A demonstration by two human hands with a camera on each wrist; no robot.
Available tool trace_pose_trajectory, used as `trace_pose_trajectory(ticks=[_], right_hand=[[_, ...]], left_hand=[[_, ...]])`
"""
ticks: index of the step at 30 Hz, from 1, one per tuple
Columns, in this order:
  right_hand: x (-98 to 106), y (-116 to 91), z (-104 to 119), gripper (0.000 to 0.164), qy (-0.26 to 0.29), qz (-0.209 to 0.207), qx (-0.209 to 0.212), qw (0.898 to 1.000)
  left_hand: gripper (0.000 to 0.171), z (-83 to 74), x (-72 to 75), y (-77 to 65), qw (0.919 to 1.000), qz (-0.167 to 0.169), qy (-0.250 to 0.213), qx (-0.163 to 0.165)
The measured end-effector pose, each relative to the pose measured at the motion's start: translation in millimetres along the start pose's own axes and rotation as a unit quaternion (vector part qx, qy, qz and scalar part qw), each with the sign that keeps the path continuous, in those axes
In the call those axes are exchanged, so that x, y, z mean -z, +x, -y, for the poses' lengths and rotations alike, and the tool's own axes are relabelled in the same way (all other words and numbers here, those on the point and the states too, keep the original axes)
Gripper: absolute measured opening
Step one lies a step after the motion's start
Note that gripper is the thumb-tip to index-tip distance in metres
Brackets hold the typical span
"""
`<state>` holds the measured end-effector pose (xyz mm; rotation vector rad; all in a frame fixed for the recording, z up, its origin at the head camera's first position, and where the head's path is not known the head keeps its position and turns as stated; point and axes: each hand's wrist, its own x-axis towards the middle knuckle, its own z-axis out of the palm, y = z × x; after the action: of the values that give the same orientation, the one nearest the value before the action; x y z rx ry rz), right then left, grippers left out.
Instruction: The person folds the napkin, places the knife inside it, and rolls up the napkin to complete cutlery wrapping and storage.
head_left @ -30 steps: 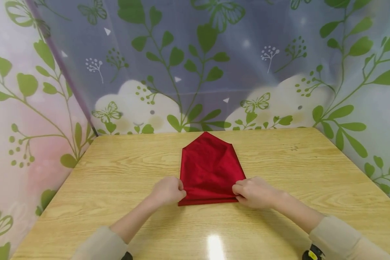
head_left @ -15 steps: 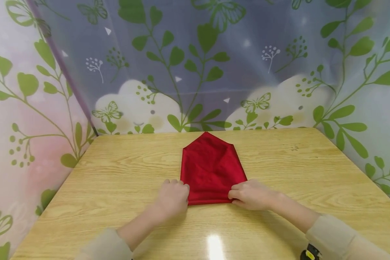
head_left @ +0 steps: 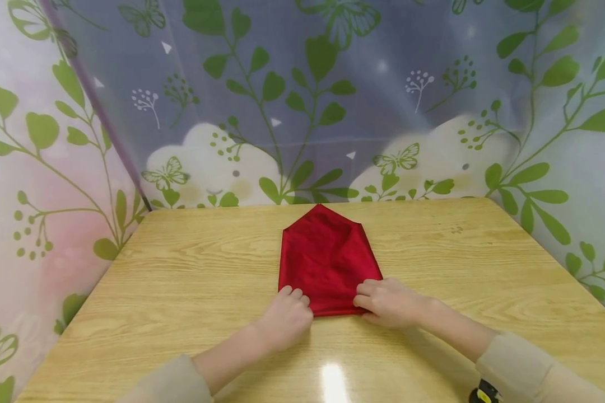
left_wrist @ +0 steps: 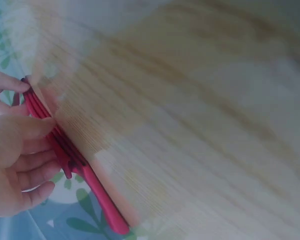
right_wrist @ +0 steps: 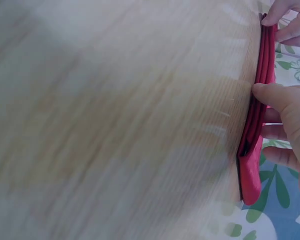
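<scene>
A folded red satin cloth (head_left: 327, 252) lies on the table in the head view, its far end coming to a point. My left hand (head_left: 286, 316) pinches the near folded edge at its left part, covering that corner. At the right part of the same edge, my right hand (head_left: 385, 302) grips the cloth between thumb and fingers. The left wrist view shows stacked layers of the cloth (left_wrist: 65, 145) under the thumb of my left hand (left_wrist: 20, 160). In the right wrist view, the thumb of my right hand (right_wrist: 290, 115) presses the layered edge (right_wrist: 255, 120).
A wood-grain table (head_left: 191, 252) carries the cloth. Behind it hangs a patterned backdrop (head_left: 408, 50) with green leaves and butterflies, and similar fabric stands along both sides. A bright light reflection (head_left: 334, 380) shows on the table near its front.
My left hand has moved right along the cloth's near edge, from the left corner inward. My right hand has shifted slightly left on the edge. The far point of the cloth stays in place.
</scene>
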<state>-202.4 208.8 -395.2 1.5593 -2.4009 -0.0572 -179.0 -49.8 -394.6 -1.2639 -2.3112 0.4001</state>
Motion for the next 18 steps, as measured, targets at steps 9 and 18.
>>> trace_pose_trajectory(ticks=[9, 18], right_hand=[[-0.3, -3.8, -2.1, 0.017, -0.05, -0.01, 0.015, 0.999], [9.1, 0.2, 8.8, 0.017, -0.076, 0.066, -0.042, 0.994]], left_hand=[[0.032, -2.2, 0.2, 0.9, 0.9975, 0.055, 0.016, 0.041], [0.033, -7.5, 3.3, 7.5, 0.9935, 0.092, 0.049, 0.044]])
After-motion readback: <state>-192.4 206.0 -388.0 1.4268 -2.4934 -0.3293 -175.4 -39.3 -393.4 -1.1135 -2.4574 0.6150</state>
